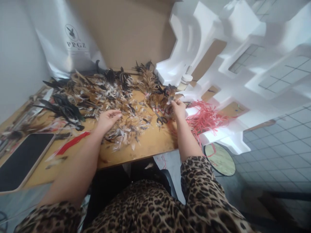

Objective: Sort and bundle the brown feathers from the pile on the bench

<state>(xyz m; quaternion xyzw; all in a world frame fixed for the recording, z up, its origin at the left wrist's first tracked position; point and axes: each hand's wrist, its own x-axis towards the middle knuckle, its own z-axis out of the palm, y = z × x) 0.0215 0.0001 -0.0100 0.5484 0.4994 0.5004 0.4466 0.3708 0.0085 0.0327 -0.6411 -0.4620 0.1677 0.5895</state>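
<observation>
My left hand hovers at the near side of a loose pile of brown, black and white feathers. Its fingers are stretched out, the thumb close below them, and no object shows between them. At the right, my right hand is closed, its fingertips pinching a feather by the edge of a brown feather bunch. Black-handled scissors lie on the wooden table just left of that hand. Small loose feathers are scattered between both hands.
A phone and red strips lie at the left. White foam packing fills the right side, with pink-red shredded strands on it and a white-lidded jar beside it. A silver bag stands behind.
</observation>
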